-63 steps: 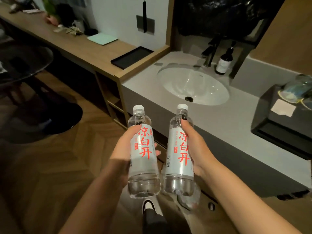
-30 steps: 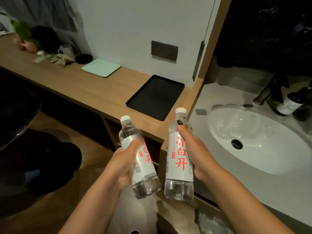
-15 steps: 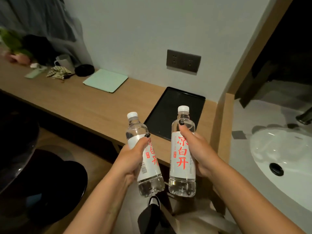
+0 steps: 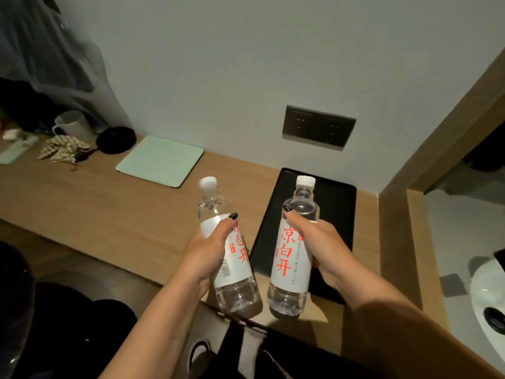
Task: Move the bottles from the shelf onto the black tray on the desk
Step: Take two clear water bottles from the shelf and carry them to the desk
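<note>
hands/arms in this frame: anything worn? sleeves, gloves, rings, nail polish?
Both forearms are bare to the frame's edge: no sleeves, gloves, watch or bracelet show. The left hand and right hand wear dark, glossy black nail polish, seen on the thumbnails. No rings are visible.

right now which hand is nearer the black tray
Right. The right hand holds its bottle over the tray; the left hand holds its bottle over bare desk beside it.

Dim, greenish indoor light; soft focus; wide-angle bending at edges.
</note>
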### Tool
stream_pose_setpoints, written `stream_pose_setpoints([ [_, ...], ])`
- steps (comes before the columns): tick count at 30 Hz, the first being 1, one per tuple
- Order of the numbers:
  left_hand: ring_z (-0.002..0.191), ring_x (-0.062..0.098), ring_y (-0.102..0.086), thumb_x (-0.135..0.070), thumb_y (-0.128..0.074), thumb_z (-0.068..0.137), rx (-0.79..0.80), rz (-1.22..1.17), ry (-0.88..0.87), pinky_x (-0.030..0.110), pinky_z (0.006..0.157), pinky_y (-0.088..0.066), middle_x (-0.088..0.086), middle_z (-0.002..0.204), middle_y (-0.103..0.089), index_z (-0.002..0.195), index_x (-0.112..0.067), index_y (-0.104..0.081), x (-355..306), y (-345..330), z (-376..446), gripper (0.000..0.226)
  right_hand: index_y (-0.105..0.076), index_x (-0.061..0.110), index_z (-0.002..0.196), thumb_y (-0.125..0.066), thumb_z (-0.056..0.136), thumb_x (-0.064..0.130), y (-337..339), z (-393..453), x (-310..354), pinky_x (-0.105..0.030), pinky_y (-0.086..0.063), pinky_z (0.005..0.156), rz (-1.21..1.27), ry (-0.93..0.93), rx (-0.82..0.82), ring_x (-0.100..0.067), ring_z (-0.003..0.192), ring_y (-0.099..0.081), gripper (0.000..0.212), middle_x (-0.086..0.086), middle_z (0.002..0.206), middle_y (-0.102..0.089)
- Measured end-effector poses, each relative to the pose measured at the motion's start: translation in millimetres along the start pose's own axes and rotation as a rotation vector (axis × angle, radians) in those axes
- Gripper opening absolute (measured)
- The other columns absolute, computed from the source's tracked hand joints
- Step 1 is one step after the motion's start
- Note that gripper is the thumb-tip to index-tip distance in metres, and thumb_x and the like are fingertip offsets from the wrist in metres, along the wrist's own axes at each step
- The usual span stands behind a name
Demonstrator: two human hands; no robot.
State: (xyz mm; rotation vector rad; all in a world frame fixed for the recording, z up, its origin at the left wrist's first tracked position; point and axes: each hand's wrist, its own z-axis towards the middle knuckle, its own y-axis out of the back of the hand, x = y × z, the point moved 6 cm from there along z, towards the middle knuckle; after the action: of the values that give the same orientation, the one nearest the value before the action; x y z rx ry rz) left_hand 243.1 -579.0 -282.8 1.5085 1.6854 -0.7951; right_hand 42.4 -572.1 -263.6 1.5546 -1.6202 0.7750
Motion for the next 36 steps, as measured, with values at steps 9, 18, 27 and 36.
stream_pose_setpoints([
  [9, 0.068, 0.018, -0.07, -0.034, -0.063, 0.085, 0.173, 0.233, -0.12, 0.023, 0.051, -0.05, 0.008, 0.086, -0.072, 0.091, -0.017, -0.062, -73, 22, 106, 0.018, -0.066, 0.019, 0.097, -0.065, 0.084, 0.037, -50, 61, 51, -0.041, -0.054, 0.085, -0.005, 0.089, -0.18, -0.02, 0.087, -0.07, 0.022, -0.005, 0.094, -0.073],
  [18, 0.077, 0.017, -0.069, -0.035, -0.071, 0.076, 0.276, 0.468, -0.327, 0.035, 0.071, -0.056, -0.001, 0.088, -0.072, 0.089, -0.024, -0.062, -130, 42, 208, 0.019, -0.06, 0.023, 0.105, -0.079, 0.068, 0.028, -102, 125, 85, -0.038, -0.053, 0.087, -0.086, 0.085, -0.438, -0.015, 0.094, -0.064, 0.042, 0.002, 0.101, -0.066],
  [27, 0.096, 0.023, -0.065, -0.027, -0.084, 0.066, 0.311, 0.427, -0.467, 0.046, 0.086, -0.054, -0.001, 0.107, -0.064, 0.117, -0.026, -0.047, -144, 45, 287, 0.063, -0.058, 0.02, 0.111, -0.08, 0.065, 0.027, -125, 193, 105, -0.038, -0.052, 0.089, -0.155, 0.092, -0.537, -0.017, 0.1, -0.063, 0.052, 0.0, 0.106, -0.065],
  [36, 0.099, 0.019, -0.061, -0.035, -0.088, 0.053, 0.422, 0.441, -0.532, 0.034, 0.084, -0.051, 0.001, 0.11, -0.061, 0.117, -0.021, -0.046, -142, 37, 332, 0.078, -0.05, 0.021, 0.113, -0.081, 0.066, 0.019, -133, 222, 100, -0.026, -0.044, 0.079, -0.158, 0.118, -0.607, -0.011, 0.097, -0.057, 0.057, 0.005, 0.105, -0.059],
])
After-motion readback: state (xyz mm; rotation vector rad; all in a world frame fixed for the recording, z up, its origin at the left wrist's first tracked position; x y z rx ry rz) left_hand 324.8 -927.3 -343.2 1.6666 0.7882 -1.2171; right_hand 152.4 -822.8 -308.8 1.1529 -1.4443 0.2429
